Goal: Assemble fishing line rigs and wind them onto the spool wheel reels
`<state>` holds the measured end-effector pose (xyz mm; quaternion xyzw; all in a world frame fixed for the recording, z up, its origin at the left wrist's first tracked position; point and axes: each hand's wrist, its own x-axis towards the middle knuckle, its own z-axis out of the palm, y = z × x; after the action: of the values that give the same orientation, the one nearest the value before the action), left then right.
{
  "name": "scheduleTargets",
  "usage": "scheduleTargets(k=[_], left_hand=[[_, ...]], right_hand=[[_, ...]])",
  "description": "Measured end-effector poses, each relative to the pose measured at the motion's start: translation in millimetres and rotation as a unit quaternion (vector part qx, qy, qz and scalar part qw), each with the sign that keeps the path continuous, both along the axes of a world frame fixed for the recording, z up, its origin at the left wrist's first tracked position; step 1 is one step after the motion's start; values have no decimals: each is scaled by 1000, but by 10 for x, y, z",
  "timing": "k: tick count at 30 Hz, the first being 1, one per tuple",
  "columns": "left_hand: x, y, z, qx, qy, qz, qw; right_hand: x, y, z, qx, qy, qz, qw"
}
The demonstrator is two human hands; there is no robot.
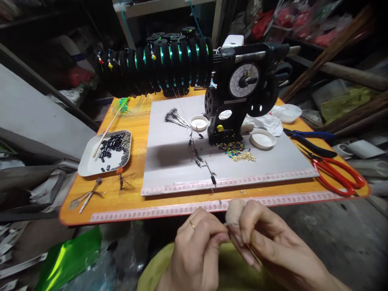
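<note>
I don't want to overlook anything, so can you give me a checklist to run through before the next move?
1. Left hand and right hand close together: ok.
2. Item at their fingertips identifiable: cannot tell, too small and partly hidden.
3. Red-handled scissors on the table's right side: ok.
4. Coloured beads contained: not ok, loose on the board.
5. Black pieces inside the white tray: ok.

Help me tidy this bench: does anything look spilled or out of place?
Possibly the small multicoloured bead-like pieces and small gold-coloured pieces: they lie loose on the flat grey board, beside a round white dish rather than contained in it. That may be deliberate. I see no clear damage.
</note>
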<state>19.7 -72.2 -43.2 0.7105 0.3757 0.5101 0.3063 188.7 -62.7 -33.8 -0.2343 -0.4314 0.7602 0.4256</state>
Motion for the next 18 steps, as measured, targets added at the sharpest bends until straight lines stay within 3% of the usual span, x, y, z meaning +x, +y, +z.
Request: scheduleTargets(k=[2,4,6,8,11,18], left_hand=[[-8,-8,1,16,8,-8,1000],[-11,-21,5,6,5,-11,1000],[-8,-39,2,-25,-12,-10,1000],[1,-64,-13,-57,-42,-12,997],[27,-102,-51,-110,-107,-21,988],[106,-130,-117,-239,-249,-22,938]], right_hand=[[44,23,66,102,-118,-16,988],[73,50,135,228,-215,-28,949],[76,76,185,322,-259,-47,909],[65,91,204,367,-274,-71,886],[54,80,186,361,-286,-91,883],[54,-30,80,253,-199,-115,940]])
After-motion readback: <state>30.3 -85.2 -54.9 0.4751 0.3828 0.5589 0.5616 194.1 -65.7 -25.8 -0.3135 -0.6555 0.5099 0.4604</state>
